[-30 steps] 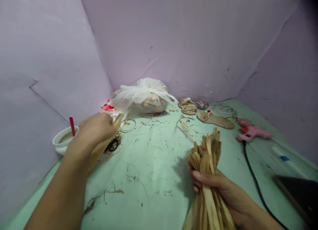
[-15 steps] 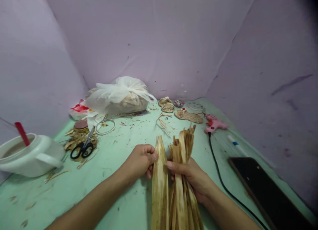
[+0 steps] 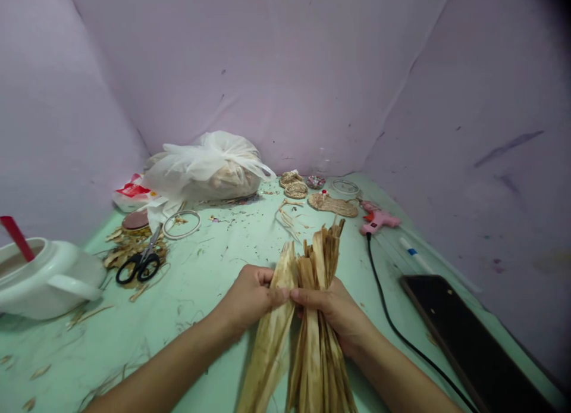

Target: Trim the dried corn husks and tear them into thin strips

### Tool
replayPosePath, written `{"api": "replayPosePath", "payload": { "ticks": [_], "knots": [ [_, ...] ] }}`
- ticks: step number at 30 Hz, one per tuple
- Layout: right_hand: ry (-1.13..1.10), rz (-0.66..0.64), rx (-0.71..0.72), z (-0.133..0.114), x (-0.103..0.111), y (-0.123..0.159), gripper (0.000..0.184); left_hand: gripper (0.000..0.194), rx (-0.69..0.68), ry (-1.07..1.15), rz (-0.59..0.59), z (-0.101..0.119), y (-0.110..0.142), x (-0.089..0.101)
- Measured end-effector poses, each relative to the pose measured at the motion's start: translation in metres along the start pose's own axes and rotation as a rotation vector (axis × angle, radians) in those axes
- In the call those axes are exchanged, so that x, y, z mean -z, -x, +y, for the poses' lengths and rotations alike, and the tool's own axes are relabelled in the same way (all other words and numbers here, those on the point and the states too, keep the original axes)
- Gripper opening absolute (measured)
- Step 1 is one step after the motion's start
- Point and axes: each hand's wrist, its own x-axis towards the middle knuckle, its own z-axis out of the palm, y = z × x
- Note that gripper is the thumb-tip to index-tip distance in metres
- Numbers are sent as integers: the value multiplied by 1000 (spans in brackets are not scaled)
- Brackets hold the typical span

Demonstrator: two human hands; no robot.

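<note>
My left hand (image 3: pixel 255 295) pinches a wide, flat strip of dried plant leaf (image 3: pixel 273 335), pale yellow-brown, near its top end. Close beside it, my right hand (image 3: pixel 330 310) is wrapped round a bundle of dried leaf strips (image 3: pixel 317 353) that spread downward toward the bottom edge. My two thumbs meet between the single strip and the bundle. The ragged upper ends of the bundle stick out above my right hand. The fingers behind both holds are partly hidden.
At left are a white pot (image 3: pixel 57 282) with a red handle in it, and scissors (image 3: pixel 141 263) on leaf scraps. A white plastic bag (image 3: pixel 209 169) sits at the back. Woven pieces (image 3: pixel 332 205), a pink glue gun (image 3: pixel 378 219) with a black cord, and a dark phone (image 3: pixel 464 335) lie at right.
My left hand has come from the left side with the wide strip to beside the bundle. The strip's lower end now slants left. The view has turned right, uncovering the scissors.
</note>
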Motion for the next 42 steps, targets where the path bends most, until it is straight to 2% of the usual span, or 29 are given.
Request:
{"api": "replayPosePath", "payload": {
  "ticks": [5,11,16,21,23,27,31,35,42],
  "knots": [
    [45,-21,23,0,0,1,23,21,2,-30,24,0,-1,-2],
    [87,-52,58,3,-1,1,21,29,-6,-5,12,-7,-2,-4],
    [14,-81,21,2,-2,4,19,37,14,145,-72,-11,-2,-5],
    [-93,-86,-23,-2,-2,2,14,33,-3,227,-122,-9,-5,3],
    [-147,-40,-47,-4,-1,0,13,29,14,258,-86,-4,-7,9],
    [-306,86,-86,-9,2,-3,24,23,50,355,-45,9,-9,24],
    [-324,24,-76,-14,4,-2,27,22,-27,292,-29,18,-12,40],
    [-248,6,-45,-14,7,-1,21,23,-83,207,60,23,-14,53],
    [-158,5,11,-12,10,-1,16,24,-154,136,197,29,-15,64]
  ]
}}
